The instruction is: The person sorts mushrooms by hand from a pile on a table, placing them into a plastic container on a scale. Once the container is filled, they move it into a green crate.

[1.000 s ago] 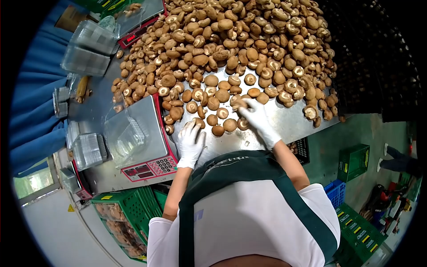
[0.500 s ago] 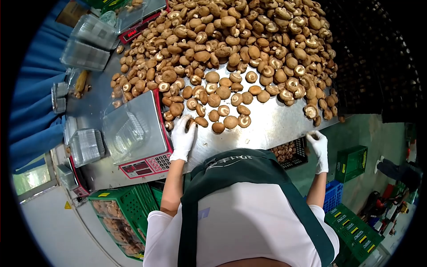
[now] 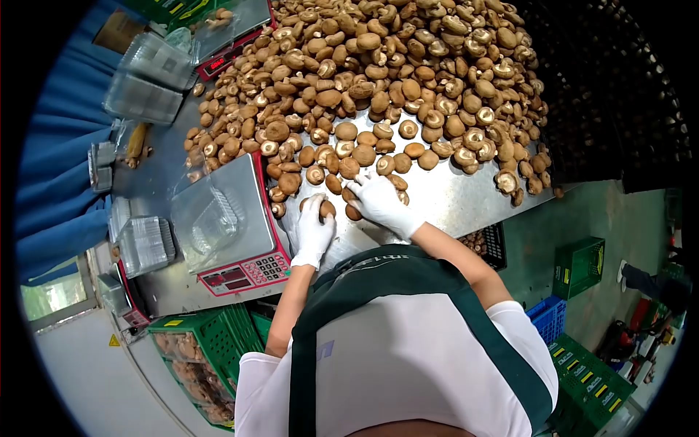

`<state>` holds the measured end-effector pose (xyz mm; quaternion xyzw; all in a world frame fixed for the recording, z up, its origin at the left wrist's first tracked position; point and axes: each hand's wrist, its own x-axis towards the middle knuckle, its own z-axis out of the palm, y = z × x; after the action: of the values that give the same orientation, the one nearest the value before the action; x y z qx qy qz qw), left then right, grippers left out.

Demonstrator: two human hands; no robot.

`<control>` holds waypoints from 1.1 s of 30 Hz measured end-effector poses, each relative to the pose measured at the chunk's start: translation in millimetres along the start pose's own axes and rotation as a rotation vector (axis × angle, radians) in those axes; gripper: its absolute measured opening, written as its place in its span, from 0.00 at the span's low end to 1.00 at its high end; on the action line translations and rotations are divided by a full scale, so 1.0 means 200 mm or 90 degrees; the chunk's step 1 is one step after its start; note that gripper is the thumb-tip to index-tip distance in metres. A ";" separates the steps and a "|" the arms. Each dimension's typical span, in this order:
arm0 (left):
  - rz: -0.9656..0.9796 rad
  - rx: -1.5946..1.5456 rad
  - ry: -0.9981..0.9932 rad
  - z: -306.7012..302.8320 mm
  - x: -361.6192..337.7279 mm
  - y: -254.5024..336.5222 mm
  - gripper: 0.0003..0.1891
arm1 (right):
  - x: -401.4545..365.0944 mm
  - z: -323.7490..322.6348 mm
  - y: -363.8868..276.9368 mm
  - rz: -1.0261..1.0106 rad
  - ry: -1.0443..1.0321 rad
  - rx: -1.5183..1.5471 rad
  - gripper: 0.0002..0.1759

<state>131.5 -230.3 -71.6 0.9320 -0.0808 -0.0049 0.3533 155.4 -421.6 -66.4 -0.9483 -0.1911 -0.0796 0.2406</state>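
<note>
Brown-capped shiitake mushrooms lie loose at the near side of a metal table (image 3: 451,197). My left hand (image 3: 314,234), in a white glove, is closed round a mushroom (image 3: 328,210) beside the scale. Close to its right, my white-gloved right hand (image 3: 382,205) reaches over the loose mushrooms with curled fingers closed on one, mostly hidden beneath the glove. Another mushroom (image 3: 353,213) shows just below that hand's fingers. On the red-edged weighing scale (image 3: 255,227) to the left sits a clear plastic tray (image 3: 218,218).
A large mushroom heap (image 3: 408,65) covers the table's far side. Stacked clear trays (image 3: 145,244) and a second scale (image 3: 226,54) stand left. Green crates (image 3: 211,335) hold packed mushrooms below. A black crate (image 3: 495,244) is under the right edge; a person's leg (image 3: 637,278) shows far right.
My right hand has swung in from beyond the table's right edge onto the loose mushrooms. My left hand has shifted slightly right and now has a mushroom in its fingers.
</note>
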 end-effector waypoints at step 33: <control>0.144 0.251 -0.232 0.16 0.35 0.19 0.10 | -0.08 -0.30 0.14 0.363 -0.136 0.534 0.21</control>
<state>193.8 -290.2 -66.7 0.9515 -0.2459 -0.1168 0.1430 148.2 -479.2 -30.5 -0.7874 0.0360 0.1702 0.5914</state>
